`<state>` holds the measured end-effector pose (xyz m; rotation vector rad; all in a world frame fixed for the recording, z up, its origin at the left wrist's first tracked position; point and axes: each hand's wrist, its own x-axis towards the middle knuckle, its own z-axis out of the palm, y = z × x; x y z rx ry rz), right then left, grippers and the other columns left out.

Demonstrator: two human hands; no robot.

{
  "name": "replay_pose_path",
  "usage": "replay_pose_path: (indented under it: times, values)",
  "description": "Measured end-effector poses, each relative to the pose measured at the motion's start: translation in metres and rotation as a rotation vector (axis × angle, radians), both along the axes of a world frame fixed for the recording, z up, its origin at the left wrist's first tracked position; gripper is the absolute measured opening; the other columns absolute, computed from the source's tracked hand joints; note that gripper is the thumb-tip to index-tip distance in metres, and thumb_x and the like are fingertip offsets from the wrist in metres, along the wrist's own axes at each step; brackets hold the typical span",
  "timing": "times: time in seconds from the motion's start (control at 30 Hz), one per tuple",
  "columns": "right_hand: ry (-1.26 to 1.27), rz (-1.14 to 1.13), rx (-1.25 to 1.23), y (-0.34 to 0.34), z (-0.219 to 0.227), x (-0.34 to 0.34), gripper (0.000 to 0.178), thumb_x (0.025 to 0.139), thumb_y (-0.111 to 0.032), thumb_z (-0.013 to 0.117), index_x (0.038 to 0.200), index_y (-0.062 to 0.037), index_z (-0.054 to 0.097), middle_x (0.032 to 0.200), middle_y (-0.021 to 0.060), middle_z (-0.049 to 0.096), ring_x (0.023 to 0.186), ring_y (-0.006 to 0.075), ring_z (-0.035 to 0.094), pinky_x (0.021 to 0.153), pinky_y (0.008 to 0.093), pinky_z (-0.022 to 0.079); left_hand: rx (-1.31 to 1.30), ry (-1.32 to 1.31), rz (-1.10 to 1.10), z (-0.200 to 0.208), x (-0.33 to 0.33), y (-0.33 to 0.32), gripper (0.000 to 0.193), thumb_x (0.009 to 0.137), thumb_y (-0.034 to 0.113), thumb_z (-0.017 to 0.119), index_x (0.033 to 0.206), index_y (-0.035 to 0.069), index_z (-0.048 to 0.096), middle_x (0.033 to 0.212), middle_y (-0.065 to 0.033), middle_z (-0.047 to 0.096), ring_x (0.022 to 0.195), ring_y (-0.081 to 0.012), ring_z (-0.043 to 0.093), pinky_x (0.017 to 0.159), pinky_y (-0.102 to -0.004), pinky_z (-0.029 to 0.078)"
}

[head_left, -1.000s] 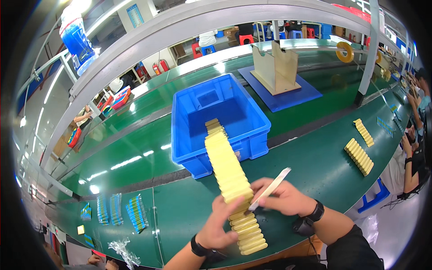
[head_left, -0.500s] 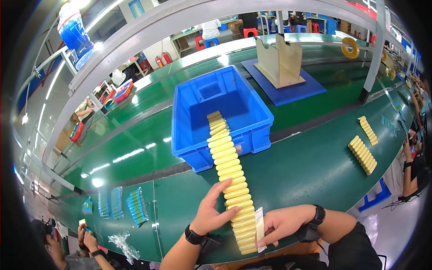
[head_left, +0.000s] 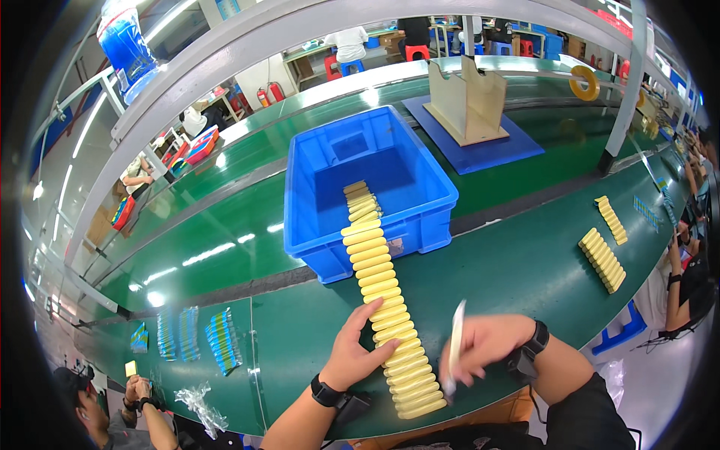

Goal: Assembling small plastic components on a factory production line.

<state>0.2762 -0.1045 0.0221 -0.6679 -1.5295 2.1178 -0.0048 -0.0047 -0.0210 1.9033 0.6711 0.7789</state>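
Note:
A long row of yellow, rounded cylinders (head_left: 379, 277), joined side by side, runs from the near table edge up over the front rim of a blue plastic crate (head_left: 420, 217) and down into it. My left hand (head_left: 352, 352) lies on the left side of the row, thumb and fingers spread against it. Just right of the row's near end, my right hand (head_left: 491, 341) is raised and smeared by motion. A thin, flat white strip (head_left: 457, 334) stands upright in its fingers. What joins the cylinders is hidden.
Shorter yellow cylinder rows (head_left: 602, 259) lie at the right. Blue-green striped packs (head_left: 223, 341) and crumpled clear plastic (head_left: 201, 409) lie left. Beyond the crate, a wooden stand (head_left: 469, 112) sits on a blue board. A metal frame crosses above. Co-workers sit at both sides.
My right hand has lifted off the near end of the row and shifted slightly right, carrying the white strip upward. My left hand stays in place on the row.

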Motion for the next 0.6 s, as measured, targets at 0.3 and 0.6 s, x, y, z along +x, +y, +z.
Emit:
replay_pose_path:
  times: [0.3,0.6]
  values:
    - [-0.370,-0.740,0.924,0.013,-0.011,-0.054,0.024,0.091,-0.010,0.077,0.115,-0.0136,0.077,0.093,0.0045,0.061,0.083,0.0225,0.063,0.073,0.0354,0.052,0.301,0.066,-0.002,0.015,0.003,0.000,0.076,0.080,0.016,0.085,0.147,0.001,0.051,0.135,-0.0211,0.062,0.124,-0.0388,0.061,0.105,-0.0447,0.048]
    - [-0.568,-1.012,0.835,0.013,-0.019,-0.021,0.008,0.094,-0.007,0.074,0.101,-0.0077,0.078,0.105,0.0066,0.061,0.092,0.0213,0.063,0.082,0.0344,0.051,0.112,0.080,0.021,0.008,-0.004,0.001,0.077,0.085,0.016,0.081,0.153,0.001,0.047,0.147,-0.0201,0.054,0.137,-0.0347,0.052,0.116,-0.0432,0.038]
